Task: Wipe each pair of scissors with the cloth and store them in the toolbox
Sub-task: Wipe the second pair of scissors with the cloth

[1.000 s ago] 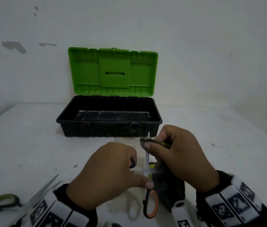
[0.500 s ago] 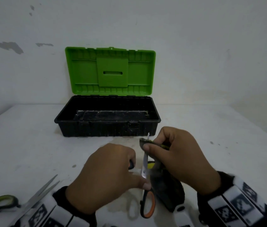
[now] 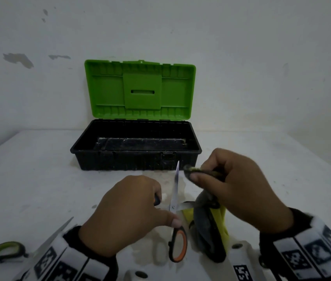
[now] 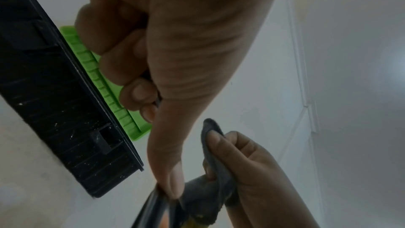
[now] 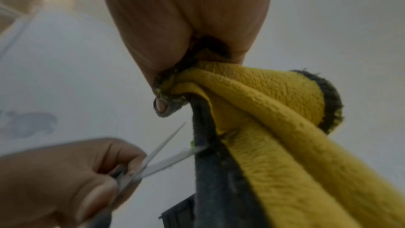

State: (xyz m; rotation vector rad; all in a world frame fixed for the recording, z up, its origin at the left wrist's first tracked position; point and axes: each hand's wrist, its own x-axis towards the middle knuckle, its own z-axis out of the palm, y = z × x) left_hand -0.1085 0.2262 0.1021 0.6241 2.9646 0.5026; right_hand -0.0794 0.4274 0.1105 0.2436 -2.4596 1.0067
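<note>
**Blades apart, cloth off to the side**

Left hand (image 3: 128, 216) has its grip closed round the handles of the orange-handled scissors (image 3: 175, 201), fingers curled through one loop, thumb pressing near the pivot. The blades stand splayed: one points up and away toward the toolbox, its tip just short of the black front wall; the other runs out to the right and disappears behind the cloth. The orange loop hangs low, close over the bench (image 3: 39, 179).

Right hand (image 3: 239, 191) pinches the cloth (image 3: 209, 226), thumb and fingertips clamped on a dark folded edge up top, the rest drooping in yellow and grey folds down to the bench. That pinched edge sits just right of the upright blade tip, a narrow gap between them. Whether the lower blade touches the cloth, the right wrist view hints yes, but it is blurred.

The toolbox (image 3: 136, 161) sits open behind the hands, green lid (image 3: 140, 88) standing upright against the wall, black tray facing up, front rim just beyond the blade tip. Open bench lies left and right of the box, and a broad stretch runs out to the right edge.

Bottom left, a second pair of scissors (image 3: 18, 246) with a green-lined handle lies flat near the bench's front edge, blades partly under the left wrist, well apart from the toolbox
</note>
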